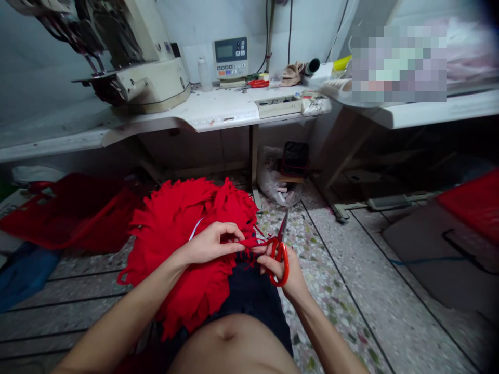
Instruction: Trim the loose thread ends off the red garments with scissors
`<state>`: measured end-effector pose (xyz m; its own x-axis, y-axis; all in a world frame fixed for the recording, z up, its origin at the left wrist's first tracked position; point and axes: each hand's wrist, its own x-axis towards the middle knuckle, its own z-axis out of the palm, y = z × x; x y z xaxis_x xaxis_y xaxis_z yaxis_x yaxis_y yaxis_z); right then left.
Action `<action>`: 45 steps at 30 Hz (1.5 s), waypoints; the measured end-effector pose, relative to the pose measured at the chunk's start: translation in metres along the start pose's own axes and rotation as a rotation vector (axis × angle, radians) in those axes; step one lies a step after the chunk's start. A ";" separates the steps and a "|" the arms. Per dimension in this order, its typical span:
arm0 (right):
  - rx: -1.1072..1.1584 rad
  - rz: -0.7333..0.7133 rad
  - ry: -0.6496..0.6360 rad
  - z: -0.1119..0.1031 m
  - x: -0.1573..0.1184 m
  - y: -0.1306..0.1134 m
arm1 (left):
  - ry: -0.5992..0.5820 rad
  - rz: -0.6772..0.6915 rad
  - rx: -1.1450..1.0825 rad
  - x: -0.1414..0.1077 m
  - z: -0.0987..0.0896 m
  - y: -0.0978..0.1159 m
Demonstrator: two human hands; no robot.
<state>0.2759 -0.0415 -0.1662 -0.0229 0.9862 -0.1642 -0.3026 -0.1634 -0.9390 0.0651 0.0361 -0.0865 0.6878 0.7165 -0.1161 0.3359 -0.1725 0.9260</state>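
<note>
A white table (218, 117) runs along a pale wall in a cramped workshop, carrying an industrial sewing machine (132, 67), a digital control panel (231, 57) and a small pair of red scissors (258, 83), with another white table (429, 111) to the right. Below spreads a speckled terrazzo floor (343, 311), a plastic bag (273, 176) slumped under the table and a heap of red cloth (66, 213) beside blue cloth (23, 275) at left. A seated person's left hand (208, 244) closes on a red strip (249, 242) from a shaggy pile of red fabric (183, 249) lying across the lap, over dark shorts (249, 291). The right hand (280, 267) grips red-handled scissors (279, 259), blades pointing up, just beside the strip. Whether the blades are biting the cloth cannot be made out. Pixelation hides the upper right corner, and the sewing machine is cut off by the top edge.
</note>
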 end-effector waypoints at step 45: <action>-0.336 0.022 -0.319 -0.021 -0.028 0.065 | 0.028 -0.222 -0.212 0.008 0.014 -0.026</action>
<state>0.2770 -0.0806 -0.2285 -0.3339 0.9331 -0.1335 0.0256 -0.1326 -0.9908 0.0704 0.0370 -0.1165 0.5937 0.7395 -0.3172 0.3328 0.1333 0.9335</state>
